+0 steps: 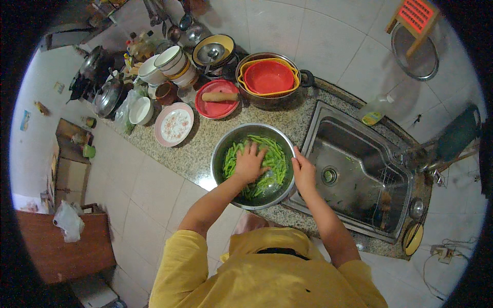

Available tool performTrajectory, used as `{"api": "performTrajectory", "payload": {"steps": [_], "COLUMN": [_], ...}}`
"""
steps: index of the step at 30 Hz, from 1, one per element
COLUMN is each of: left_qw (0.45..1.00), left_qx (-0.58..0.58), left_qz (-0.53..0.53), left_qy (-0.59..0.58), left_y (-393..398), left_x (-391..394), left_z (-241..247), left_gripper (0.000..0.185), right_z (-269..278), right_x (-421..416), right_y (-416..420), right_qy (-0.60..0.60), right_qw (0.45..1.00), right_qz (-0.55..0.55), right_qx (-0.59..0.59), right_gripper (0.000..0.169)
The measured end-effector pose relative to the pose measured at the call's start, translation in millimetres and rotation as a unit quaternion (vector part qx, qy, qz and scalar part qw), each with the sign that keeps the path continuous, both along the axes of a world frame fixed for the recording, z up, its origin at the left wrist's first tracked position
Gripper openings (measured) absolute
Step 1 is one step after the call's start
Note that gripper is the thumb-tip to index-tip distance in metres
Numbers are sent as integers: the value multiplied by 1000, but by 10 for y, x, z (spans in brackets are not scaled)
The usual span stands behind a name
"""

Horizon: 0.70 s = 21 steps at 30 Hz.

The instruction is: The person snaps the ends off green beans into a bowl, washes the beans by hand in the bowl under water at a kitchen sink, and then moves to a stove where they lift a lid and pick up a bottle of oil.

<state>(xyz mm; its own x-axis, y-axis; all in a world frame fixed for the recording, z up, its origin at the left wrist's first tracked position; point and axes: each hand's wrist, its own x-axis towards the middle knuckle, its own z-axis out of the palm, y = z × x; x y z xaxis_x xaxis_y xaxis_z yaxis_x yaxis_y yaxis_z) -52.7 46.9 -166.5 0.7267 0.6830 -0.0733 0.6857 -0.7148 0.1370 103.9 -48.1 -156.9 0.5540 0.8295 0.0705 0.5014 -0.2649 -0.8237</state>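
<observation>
A round stainless steel basin (285,189) sits at the front of the granite counter, left of the sink. Inside are many cut lengths of a thin green vegetable (275,154), seemingly green beans or garlic scapes, with what looks like water around them. My left hand (251,163) reaches into the basin, palm down on the green pieces and fingers spread; the fingertips are slightly blurred. My right hand (304,172) grips the basin's right rim, with the thumb at the edge. The fingers on the outer side of the wall are partly hidden.
Right of the basin is a steel sink (346,192) with green scraps. Behind stand a pot (265,102) holding red and yellow baskets, a red plate (210,111) bearing a brown root-like piece, a floral plate (175,125) and stacked bowls (169,57). A bottle (373,111) stands behind the sink.
</observation>
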Motion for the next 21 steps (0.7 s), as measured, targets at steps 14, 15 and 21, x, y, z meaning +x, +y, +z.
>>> {"api": "performTrajectory", "payload": {"steps": [14,15,21], "left_qw": [998,998,994], "left_qx": [42,34,111], "left_qz": [27,-41,21], "left_qy": [-32,-42,12], "left_y": [-391,-369,-91], "left_x": [472,397,104], "left_z": [-314,-315,-172], "left_gripper": [58,59,65], "right_z": [7,19,29], "right_x": [-4,2,9], "right_y": [-3,-8,-4], "right_qy": [-24,-23,-21], "right_qw": [999,999,999], "right_qz": [27,24,19], "right_qx": [-19,-31,-41], "right_gripper": [36,35,37]}}
